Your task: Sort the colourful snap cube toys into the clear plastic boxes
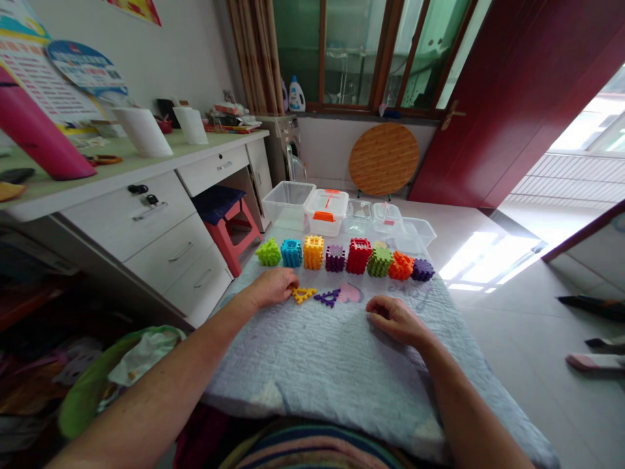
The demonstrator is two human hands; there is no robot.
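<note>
- Yellow triangular plastic piece with notched edges (305,296): one, lying flat on the cloth; landmark for the entries below.
- Purple triangular plastic piece with notched edges (332,299): one, flat, just right of the yellow piece.
- Left hand (277,286): bare, at the left edge of the yellow piece; fingers curled and close together, fingertips against its left corner. Whether they grip it or only touch it, one cannot tell.
- Right hand (394,318): bare, on the cloth well to the right of the yellow piece; fingers loosely bent, half open, with nothing visible in hold.
- Notched plastic blocks, eight, in a row beyond the yellow piece, left to right: lime-green block (268,253), blue block (291,253), tall yellow block (313,252), small purple block (335,258), tall red block (359,255), green many-sided block (380,262), orange block (401,266), dark purple block (422,270).
- Clear plastic box (288,202), open-topped, and white-lidded plastic box with orange clasps (327,212): beyond that row, farther from the yellow piece.
- Light blue quilted cloth (317,358): beneath the yellow piece.
</note>
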